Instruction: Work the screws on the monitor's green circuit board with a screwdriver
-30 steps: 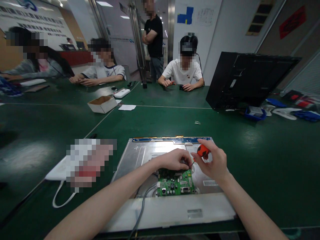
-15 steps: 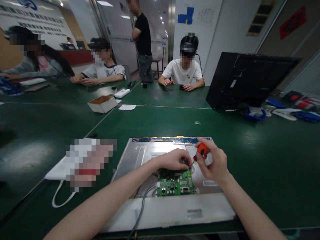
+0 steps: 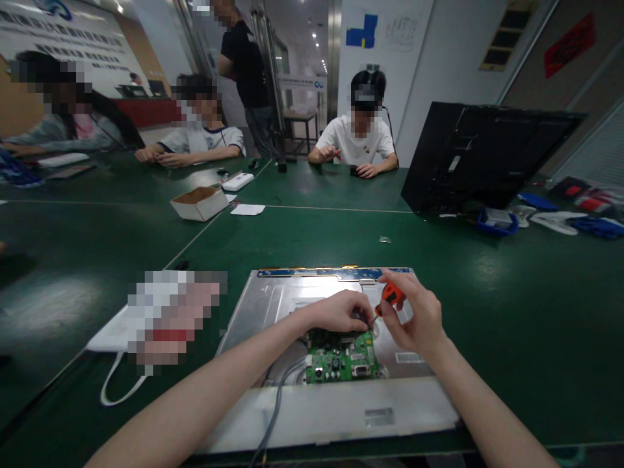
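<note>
A flat metal display panel lies in front of me, with a green circuit board on its middle. My right hand grips the orange and black handle of a screwdriver, tilted with its shaft pointing down and left. The tip meets the board's upper right corner. Beside that corner my left hand is closed, thumb and fingers pinched by the tip; what they hold, if anything, is hidden. Grey cables run from the board's left side over the panel's near edge.
To the left lie a white pouch with a strap and an open carton. A black monitor casing stands at the right, near a blue tray. Several people are around the green table.
The screwdriver handle has turned and shifted slightly left in my right hand, whose fingers moved a little. My left hand stays put. The standing person at the back has moved left.
</note>
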The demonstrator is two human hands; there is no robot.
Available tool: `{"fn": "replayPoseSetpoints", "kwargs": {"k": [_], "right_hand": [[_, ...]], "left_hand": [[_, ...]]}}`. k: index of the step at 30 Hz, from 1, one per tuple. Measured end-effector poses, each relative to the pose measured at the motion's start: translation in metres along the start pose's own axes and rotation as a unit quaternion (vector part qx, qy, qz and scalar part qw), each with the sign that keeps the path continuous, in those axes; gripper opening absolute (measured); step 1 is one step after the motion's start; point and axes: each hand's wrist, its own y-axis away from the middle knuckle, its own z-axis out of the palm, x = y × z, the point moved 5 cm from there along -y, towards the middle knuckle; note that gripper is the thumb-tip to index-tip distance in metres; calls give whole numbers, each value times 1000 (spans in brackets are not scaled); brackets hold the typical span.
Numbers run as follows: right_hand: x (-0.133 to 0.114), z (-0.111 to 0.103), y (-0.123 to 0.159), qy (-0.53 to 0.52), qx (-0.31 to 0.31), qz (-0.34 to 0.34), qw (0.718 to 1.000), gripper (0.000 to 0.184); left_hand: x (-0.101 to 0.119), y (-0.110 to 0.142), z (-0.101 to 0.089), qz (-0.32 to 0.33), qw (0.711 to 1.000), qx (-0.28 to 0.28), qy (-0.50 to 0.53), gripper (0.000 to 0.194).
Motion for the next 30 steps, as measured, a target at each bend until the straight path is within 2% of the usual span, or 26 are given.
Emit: {"fn": "replayPoseSetpoints", "kwargs": {"k": [4,17,24,30], "right_hand": [[0,0,0,-1,-1,5,1000,52],[4,2,4,35,25,-4,999,44],[0,0,0,2,-1,2,1000,47],[-1,0,0,10,8,4,1000,48]], "left_hand": [[1,-1,0,9,1000,-5,6,19],[0,1,-1,-5,1000,13,1,19],[-2,1,0,-3,1000,2,7,17],[-2,1,0,-4,1000,-2,20,17]]}}
